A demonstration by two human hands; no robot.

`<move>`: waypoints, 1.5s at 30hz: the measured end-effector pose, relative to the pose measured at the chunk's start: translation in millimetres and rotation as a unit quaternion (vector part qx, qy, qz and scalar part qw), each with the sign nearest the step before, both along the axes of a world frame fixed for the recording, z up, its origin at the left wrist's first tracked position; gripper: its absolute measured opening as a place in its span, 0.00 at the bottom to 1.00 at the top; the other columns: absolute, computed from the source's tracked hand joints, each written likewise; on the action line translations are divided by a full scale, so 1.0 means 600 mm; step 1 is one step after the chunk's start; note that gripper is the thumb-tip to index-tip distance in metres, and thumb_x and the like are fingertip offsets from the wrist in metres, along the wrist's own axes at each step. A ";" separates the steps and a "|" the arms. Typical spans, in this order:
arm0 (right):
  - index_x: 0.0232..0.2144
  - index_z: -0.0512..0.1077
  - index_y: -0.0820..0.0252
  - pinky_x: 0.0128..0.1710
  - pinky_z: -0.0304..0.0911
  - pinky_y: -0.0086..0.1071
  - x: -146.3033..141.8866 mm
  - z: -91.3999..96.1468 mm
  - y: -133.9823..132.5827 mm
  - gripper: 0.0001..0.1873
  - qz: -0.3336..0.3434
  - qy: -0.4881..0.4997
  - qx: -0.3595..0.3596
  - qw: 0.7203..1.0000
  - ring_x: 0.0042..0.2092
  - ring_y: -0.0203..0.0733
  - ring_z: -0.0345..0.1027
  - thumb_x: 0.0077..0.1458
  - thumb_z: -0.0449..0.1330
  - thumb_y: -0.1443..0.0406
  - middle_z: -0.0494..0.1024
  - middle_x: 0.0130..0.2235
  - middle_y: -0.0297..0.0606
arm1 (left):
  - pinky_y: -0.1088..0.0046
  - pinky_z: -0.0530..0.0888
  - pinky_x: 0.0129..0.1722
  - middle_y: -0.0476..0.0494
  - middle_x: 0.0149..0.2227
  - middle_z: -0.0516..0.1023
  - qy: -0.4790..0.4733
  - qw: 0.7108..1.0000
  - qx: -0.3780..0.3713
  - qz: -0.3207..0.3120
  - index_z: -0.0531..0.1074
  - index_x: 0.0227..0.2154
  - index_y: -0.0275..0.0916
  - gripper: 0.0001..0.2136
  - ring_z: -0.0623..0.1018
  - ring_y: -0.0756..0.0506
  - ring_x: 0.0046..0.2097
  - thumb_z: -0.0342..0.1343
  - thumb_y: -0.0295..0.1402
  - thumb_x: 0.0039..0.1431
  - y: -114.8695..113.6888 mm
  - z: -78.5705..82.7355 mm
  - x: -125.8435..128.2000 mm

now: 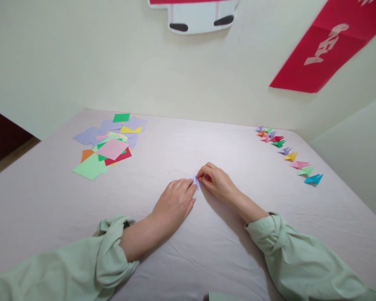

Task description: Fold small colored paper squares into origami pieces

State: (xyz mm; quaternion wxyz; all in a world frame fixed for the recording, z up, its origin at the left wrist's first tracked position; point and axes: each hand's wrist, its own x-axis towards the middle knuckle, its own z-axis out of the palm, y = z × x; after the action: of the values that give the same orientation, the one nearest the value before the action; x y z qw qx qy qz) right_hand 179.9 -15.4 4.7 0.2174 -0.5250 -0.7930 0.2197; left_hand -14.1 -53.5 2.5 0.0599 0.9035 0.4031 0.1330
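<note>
The paper (196,181) lies mid-sheet (188,259), pinched in the narrow grip of the right hand (217,182). The left hand (174,202) touches its edge; its grip cannot be told. Judged light, thin and easily creased: hold by the edges. Loose squares (108,148) lie left, folded figures (288,152) right.

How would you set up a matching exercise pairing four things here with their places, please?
Things:
1. flat paper squares
2. folded paper figures
3. small lilac paper
4. red banner

Places:
A. on the wall
B. between left hand and right hand
C. far left of the table
D. along the table's right side

Pairs: 1-C, 2-D, 3-B, 4-A.
</note>
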 end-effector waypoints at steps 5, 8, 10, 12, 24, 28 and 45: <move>0.32 0.72 0.58 0.32 0.54 0.27 -0.002 -0.004 0.008 0.09 0.004 0.007 -0.007 1.000 0.31 0.33 0.62 0.53 0.56 0.74 0.68 0.33 0.32 | 0.59 0.67 0.54 0.36 0.53 0.71 0.016 1.000 -0.003 0.000 0.65 0.52 0.35 0.17 0.70 0.39 0.54 0.53 0.30 0.61 -0.004 0.000 0.001; 0.31 0.72 0.58 0.32 0.55 0.27 -0.003 -0.006 0.011 0.07 0.007 0.009 -0.012 1.000 0.31 0.33 0.62 0.54 0.56 0.74 0.69 0.33 0.32 | 0.60 0.68 0.53 0.36 0.53 0.71 0.020 1.000 -0.002 0.000 0.65 0.52 0.35 0.17 0.70 0.39 0.53 0.53 0.29 0.60 -0.004 0.002 0.001; 0.31 0.72 0.59 0.32 0.55 0.27 -0.002 -0.006 0.013 0.06 0.006 0.010 -0.018 1.000 0.30 0.33 0.62 0.54 0.57 0.73 0.69 0.32 0.33 | 0.60 0.68 0.53 0.36 0.53 0.71 0.021 1.000 0.000 0.000 0.65 0.52 0.36 0.16 0.71 0.39 0.53 0.52 0.29 0.60 -0.004 0.002 0.001; 0.31 0.72 0.59 0.31 0.55 0.27 -0.002 -0.006 0.017 0.06 0.006 0.008 -0.029 1.000 0.30 0.33 0.63 0.53 0.57 0.73 0.70 0.32 0.33 | 0.60 0.68 0.52 0.36 0.53 0.71 0.021 1.000 0.001 0.000 0.65 0.52 0.36 0.17 0.70 0.39 0.53 0.52 0.29 0.61 -0.004 0.002 0.001; 0.30 0.71 0.60 0.31 0.55 0.26 -0.002 0.000 0.028 0.07 0.015 -0.009 -0.054 0.998 0.30 0.32 0.64 0.51 0.56 0.74 0.71 0.31 0.32 | 0.60 0.68 0.53 0.36 0.53 0.71 0.033 0.999 -0.003 0.008 0.65 0.52 0.34 0.16 0.71 0.39 0.53 0.52 0.29 0.61 -0.005 0.005 0.004; 0.30 0.71 0.60 0.32 0.56 0.26 -0.002 -0.001 0.031 0.06 0.022 0.003 -0.067 0.998 0.31 0.32 0.64 0.52 0.57 0.73 0.71 0.32 0.33 | 0.60 0.67 0.53 0.36 0.53 0.70 0.032 0.999 -0.006 0.006 0.64 0.52 0.35 0.16 0.70 0.40 0.54 0.51 0.29 0.62 -0.005 0.006 0.003; 0.29 0.73 0.61 0.31 0.55 0.25 0.001 0.006 0.046 0.06 0.053 -0.005 -0.095 0.994 0.30 0.32 0.63 0.50 0.57 0.73 0.71 0.31 0.33 | 0.58 0.70 0.52 0.34 0.53 0.70 0.022 1.000 0.018 -0.007 0.67 0.50 0.38 0.14 0.71 0.40 0.53 0.49 0.25 0.61 -0.006 0.000 0.004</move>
State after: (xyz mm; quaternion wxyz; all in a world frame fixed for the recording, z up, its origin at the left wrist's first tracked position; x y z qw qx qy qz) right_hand 180.6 12.4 8.1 0.1505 -0.5016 -0.7965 0.3021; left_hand -11.7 -57.0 2.5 0.0362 0.9100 0.3951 0.1202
